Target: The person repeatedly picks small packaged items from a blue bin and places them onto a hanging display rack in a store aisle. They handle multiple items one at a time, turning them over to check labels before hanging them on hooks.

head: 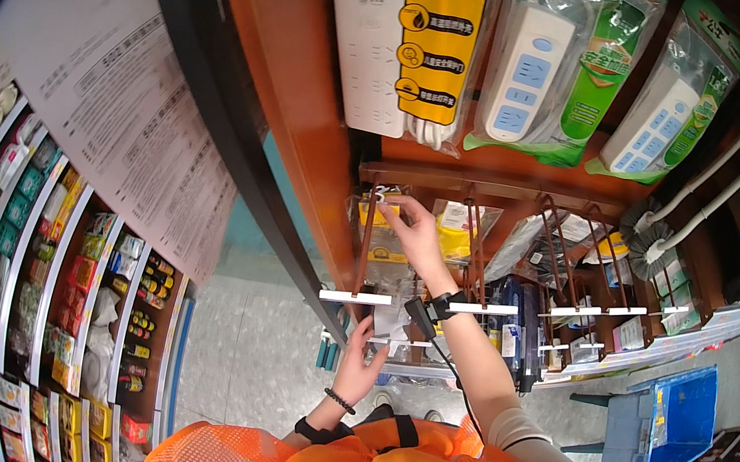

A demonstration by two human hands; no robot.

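My right hand (417, 235) reaches in among the display hooks. Its thumb and forefinger pinch the top of a yellow-carded clear package (386, 223) beside the leftmost brown hook (364, 252). Whether the package hangs on that hook is hard to tell. Lower down, my left hand (357, 372) is raised with thumb and fingers apart, nearest a lower hook's white label holder (399, 341) and a pale clear-wrapped item (392, 315). To the right of my right hand hangs another yellow packet (456, 231). Both wrists wear black bands.
Bagged power strips (525, 73) hang above the hooks. Two white-handled round brushes (703, 191) hang at right. A dark post (218, 88) and a printed sheet (122, 87) stand left. A blue plastic crate (665, 420) is behind on the right. Stocked shelves (58, 252) line the left.
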